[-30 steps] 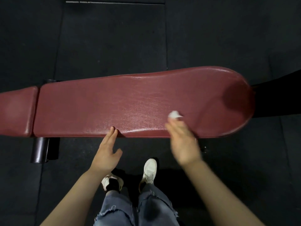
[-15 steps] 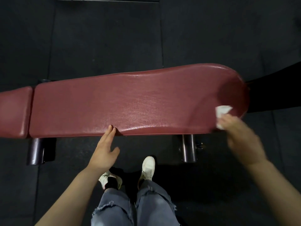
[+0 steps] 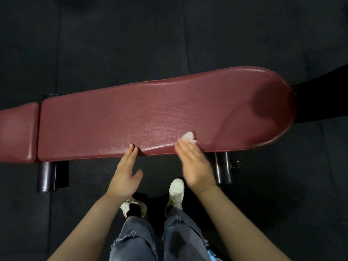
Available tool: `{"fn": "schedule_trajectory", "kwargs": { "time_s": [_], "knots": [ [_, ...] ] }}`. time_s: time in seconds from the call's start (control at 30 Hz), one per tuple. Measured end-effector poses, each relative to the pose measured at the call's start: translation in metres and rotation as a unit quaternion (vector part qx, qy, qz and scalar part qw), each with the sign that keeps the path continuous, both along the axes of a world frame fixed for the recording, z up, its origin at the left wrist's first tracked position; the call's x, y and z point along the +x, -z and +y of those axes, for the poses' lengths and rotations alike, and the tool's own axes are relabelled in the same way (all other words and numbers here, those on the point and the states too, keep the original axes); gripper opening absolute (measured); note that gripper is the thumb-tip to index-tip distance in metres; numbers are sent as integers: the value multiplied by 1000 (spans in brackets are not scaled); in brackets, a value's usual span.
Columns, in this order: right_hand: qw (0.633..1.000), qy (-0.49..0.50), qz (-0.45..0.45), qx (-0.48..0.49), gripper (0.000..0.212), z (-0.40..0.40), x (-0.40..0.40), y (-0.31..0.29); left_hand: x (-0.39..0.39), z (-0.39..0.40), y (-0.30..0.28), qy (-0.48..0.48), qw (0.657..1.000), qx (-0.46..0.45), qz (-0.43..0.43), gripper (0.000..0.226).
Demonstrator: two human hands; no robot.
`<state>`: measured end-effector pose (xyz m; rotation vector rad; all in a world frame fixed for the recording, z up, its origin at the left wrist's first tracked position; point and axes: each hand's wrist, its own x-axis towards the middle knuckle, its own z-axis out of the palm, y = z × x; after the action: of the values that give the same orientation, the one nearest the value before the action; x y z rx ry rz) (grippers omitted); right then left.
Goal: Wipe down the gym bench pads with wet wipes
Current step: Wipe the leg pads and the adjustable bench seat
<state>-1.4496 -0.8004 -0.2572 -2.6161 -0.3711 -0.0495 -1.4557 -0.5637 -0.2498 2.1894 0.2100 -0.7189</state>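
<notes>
Fingers (image 3: 185, 149) of the right hand (image 3: 195, 166) stretched out straight and close together, blurred, pressing a small white wet wipe (image 3: 188, 136) onto the near part of the long back pad (image 3: 160, 113); whether any fingertip curled round the wipe, hard to tell. Spread across the dark floor (image 3: 113, 44), that maroon pad, widest at its rounded right end. Butted against its left end, the shorter seat pad (image 3: 17, 132). Below its near edge, two dark frame tubes (image 3: 223, 167). Left hand (image 3: 125, 178) flat and relaxed, two fingertips touching the pad's near edge, thumb apart. Beneath the pad's near edge, white shoes (image 3: 177, 191).
</notes>
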Motion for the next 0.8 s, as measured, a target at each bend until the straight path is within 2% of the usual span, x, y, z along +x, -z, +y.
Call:
{"fn": "schedule_trajectory", "kwargs": {
  "time_s": [0.1,0.2,0.3,0.37,0.53,0.63,0.73,0.8],
  "knots": [
    [991,-122,57,-18,51,53,5,11,1,2,0,-8,1000,-9,1,76],
    [980,-186,68,-15,51,72,21,12,0,3,0,-28,999,-24,5,81],
    [950,-300,69,-46,50,52,34,4,-2,4,1,-13,1000,-15,1,82],
    [937,-329,78,-87,45,17,43,-5,-1,4,1,-5,1000,-7,4,79],
    [963,-222,49,-143,40,-109,36,-42,-2,1,-1,-1,1000,0,0,77],
    [987,-42,42,-149,42,-177,14,-75,-2,-2,-2,-9,1000,1,5,77],
    [978,168,35,-115,45,-191,-10,-77,0,-3,-5,-28,1000,-2,6,74],
    [975,201,16,-91,42,-158,-17,-58,1,-4,-7,-43,999,-8,9,72]
  ]
}}
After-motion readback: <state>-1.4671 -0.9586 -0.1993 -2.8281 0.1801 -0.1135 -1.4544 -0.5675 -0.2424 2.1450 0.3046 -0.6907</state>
